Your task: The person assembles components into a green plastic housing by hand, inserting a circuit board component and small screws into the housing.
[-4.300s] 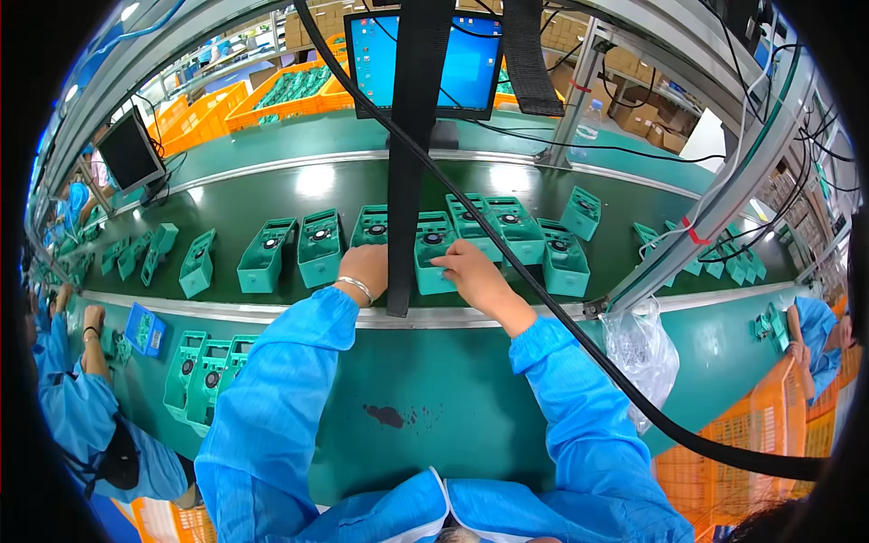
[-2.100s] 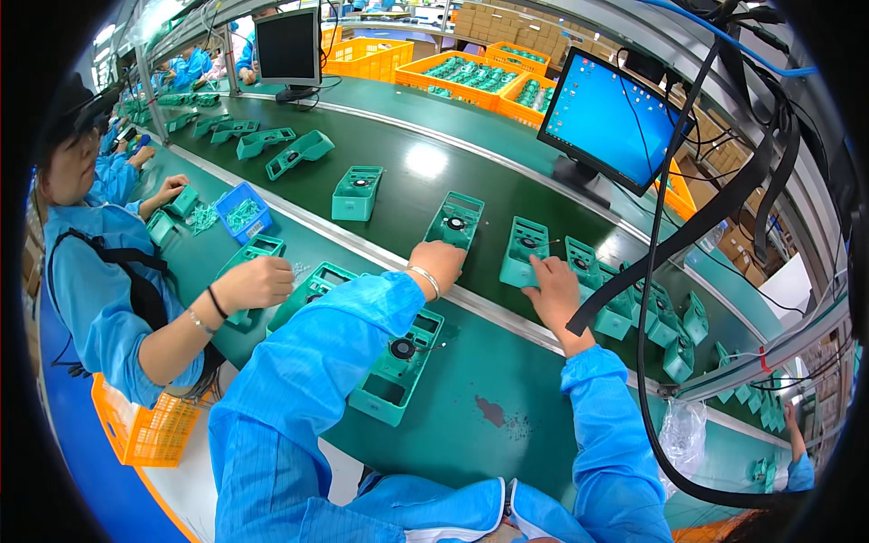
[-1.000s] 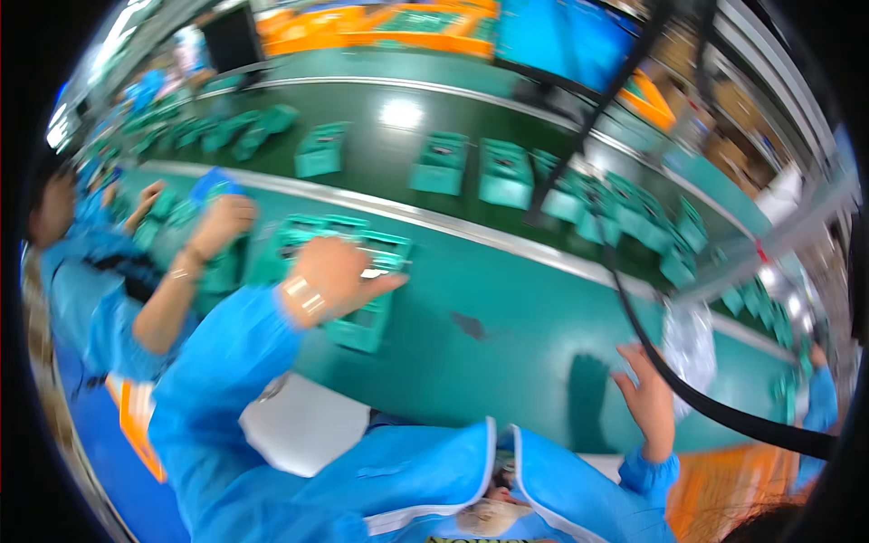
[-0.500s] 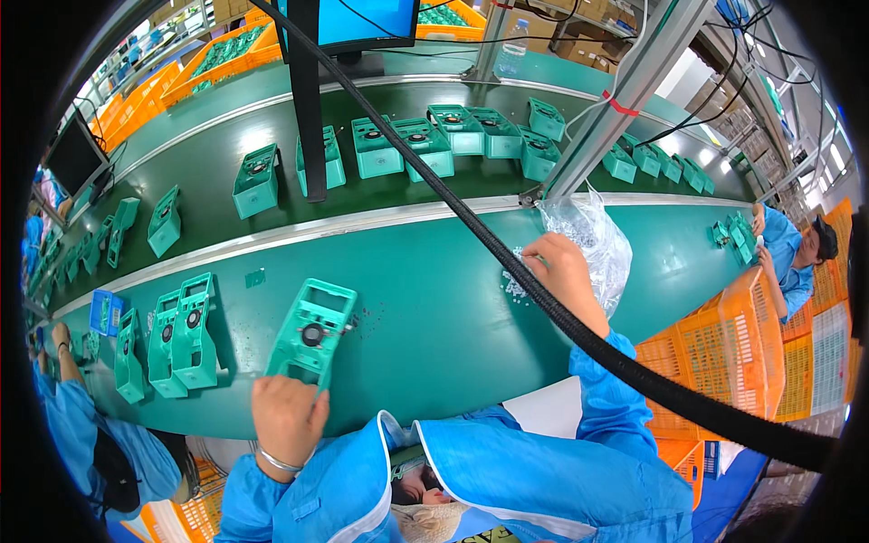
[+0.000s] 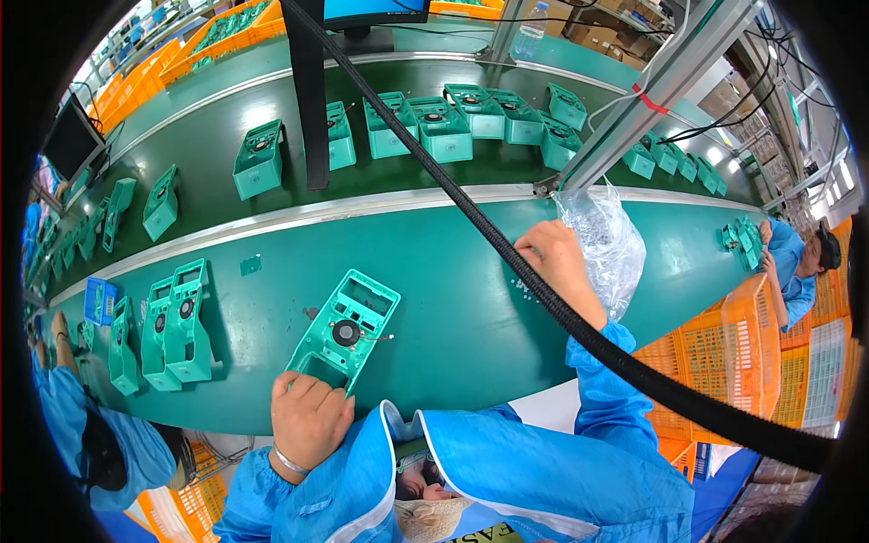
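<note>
Gripping the near end of a green housing [image 5: 339, 337], the left hand [image 5: 310, 418] has its fingers curled over the rim; the piece lies slantwise at the bench's [image 5: 434, 357] near edge, with a round black fan [image 5: 346, 333] inside it. The right hand [image 5: 561, 260] is bent down over the bench, near some white bits [image 5: 523, 291]; whether its fingers grasp anything I cannot tell. Just beside it slumps a clear bag [image 5: 615, 258], its pale contents too indistinct to name. At far left stands a blue box [image 5: 101, 300], contents unclear. Behind, an orange crate [image 5: 243, 52] is heaped with green parts [image 5: 231, 29]. More orange crates [image 5: 724, 348] are stacked at lower right.
</note>
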The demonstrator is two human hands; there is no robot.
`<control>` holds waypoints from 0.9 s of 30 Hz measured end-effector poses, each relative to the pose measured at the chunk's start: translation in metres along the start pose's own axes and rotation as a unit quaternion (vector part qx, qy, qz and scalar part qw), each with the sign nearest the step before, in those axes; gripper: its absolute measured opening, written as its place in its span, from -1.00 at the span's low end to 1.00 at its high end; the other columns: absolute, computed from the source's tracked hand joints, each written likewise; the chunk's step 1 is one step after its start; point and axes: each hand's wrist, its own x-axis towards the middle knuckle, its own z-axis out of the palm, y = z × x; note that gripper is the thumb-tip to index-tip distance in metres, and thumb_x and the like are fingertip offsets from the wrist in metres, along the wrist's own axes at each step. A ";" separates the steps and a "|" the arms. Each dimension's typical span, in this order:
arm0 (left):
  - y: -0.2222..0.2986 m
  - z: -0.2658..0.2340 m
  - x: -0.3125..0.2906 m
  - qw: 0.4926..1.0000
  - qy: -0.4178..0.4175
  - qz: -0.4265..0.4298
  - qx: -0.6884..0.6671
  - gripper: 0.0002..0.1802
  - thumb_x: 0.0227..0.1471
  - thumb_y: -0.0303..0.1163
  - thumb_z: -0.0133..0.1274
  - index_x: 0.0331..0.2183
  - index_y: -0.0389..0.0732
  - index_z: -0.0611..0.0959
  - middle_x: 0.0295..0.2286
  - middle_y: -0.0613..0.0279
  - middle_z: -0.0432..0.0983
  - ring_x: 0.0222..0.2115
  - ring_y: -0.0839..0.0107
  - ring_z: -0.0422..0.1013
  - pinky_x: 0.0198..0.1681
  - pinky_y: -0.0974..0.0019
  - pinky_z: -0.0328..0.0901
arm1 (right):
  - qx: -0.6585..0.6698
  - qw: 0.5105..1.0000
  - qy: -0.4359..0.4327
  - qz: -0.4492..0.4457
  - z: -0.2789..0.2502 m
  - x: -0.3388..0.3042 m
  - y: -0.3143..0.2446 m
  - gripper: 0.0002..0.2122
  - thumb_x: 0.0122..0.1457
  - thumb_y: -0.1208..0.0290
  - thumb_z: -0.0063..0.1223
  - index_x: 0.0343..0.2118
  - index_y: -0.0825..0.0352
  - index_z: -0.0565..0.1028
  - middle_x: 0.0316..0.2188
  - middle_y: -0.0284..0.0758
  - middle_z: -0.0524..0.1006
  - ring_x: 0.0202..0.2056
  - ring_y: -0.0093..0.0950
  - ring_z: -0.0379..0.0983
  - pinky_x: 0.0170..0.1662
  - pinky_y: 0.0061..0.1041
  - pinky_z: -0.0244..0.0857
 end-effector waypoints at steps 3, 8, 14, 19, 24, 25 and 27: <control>-0.001 0.000 0.000 1.000 -0.002 0.005 -0.003 -0.83 -0.18 -0.45 0.31 -0.46 -0.17 0.63 -0.54 0.26 0.45 -0.43 0.20 0.42 -0.14 0.04 0.25 | 0.019 0.999 0.015 0.025 -0.003 -0.002 0.003 -0.93 -0.02 0.48 0.35 -0.46 0.20 0.65 -0.44 -0.41 0.54 -0.24 -0.30 0.45 -0.15 -0.25 0.27; -0.005 0.000 -0.002 1.000 -0.011 0.012 0.002 -0.84 -0.14 -0.39 0.30 -0.47 -0.15 0.61 -0.53 0.28 0.45 -0.41 0.22 0.42 -0.12 0.01 0.28 | -0.012 1.000 -0.009 0.022 -0.004 -0.003 0.001 -0.93 -0.03 0.47 0.36 -0.46 0.20 0.66 -0.43 -0.42 0.55 -0.24 -0.31 0.45 -0.15 -0.26 0.27; -0.009 -0.001 -0.002 1.000 -0.009 0.009 -0.002 -0.84 -0.15 -0.40 0.29 -0.47 -0.15 0.61 -0.53 0.28 0.45 -0.41 0.22 0.42 -0.11 0.02 0.29 | -0.046 0.999 -0.016 0.000 0.002 -0.002 -0.002 -0.93 -0.03 0.45 0.36 -0.48 0.18 0.64 -0.44 -0.44 0.54 -0.25 -0.33 0.44 -0.15 -0.28 0.26; -0.005 0.000 -0.001 1.000 -0.011 0.010 0.000 -0.84 -0.12 -0.37 0.29 -0.49 -0.12 0.59 -0.55 0.31 0.41 -0.40 0.25 0.41 -0.09 0.04 0.30 | -0.062 0.997 -0.001 -0.044 0.000 0.002 -0.003 -0.93 -0.06 0.48 0.31 -0.51 0.16 0.62 -0.44 -0.45 0.54 -0.25 -0.33 0.44 -0.15 -0.29 0.26; -0.005 0.002 -0.002 1.000 -0.017 -0.009 0.008 -0.80 -0.12 -0.35 0.31 -0.54 -0.11 0.57 -0.53 0.29 0.45 -0.38 0.24 0.42 -0.07 0.04 0.32 | -0.107 0.992 -0.015 -0.062 -0.008 0.002 -0.008 -0.94 -0.05 0.51 0.29 -0.50 0.22 0.60 -0.44 -0.41 0.51 -0.28 -0.33 0.42 -0.15 -0.30 0.25; -0.005 0.003 -0.004 1.000 -0.017 -0.006 0.002 -0.80 -0.12 -0.34 0.31 -0.54 -0.11 0.57 -0.53 0.30 0.45 -0.38 0.25 0.43 -0.07 0.04 0.32 | -0.113 0.991 -0.013 -0.071 -0.008 0.005 -0.012 -0.93 -0.04 0.52 0.29 -0.50 0.22 0.60 -0.45 -0.40 0.50 -0.28 -0.33 0.42 -0.16 -0.30 0.25; -0.005 0.003 -0.005 1.000 -0.005 -0.003 -0.005 -0.79 -0.12 -0.35 0.31 -0.54 -0.11 0.56 -0.53 0.31 0.46 -0.39 0.27 0.42 -0.08 0.04 0.33 | -0.100 0.993 -0.014 -0.067 -0.009 0.005 -0.017 -0.93 -0.04 0.52 0.29 -0.49 0.23 0.60 -0.44 -0.38 0.52 -0.27 -0.32 0.43 -0.13 -0.29 0.26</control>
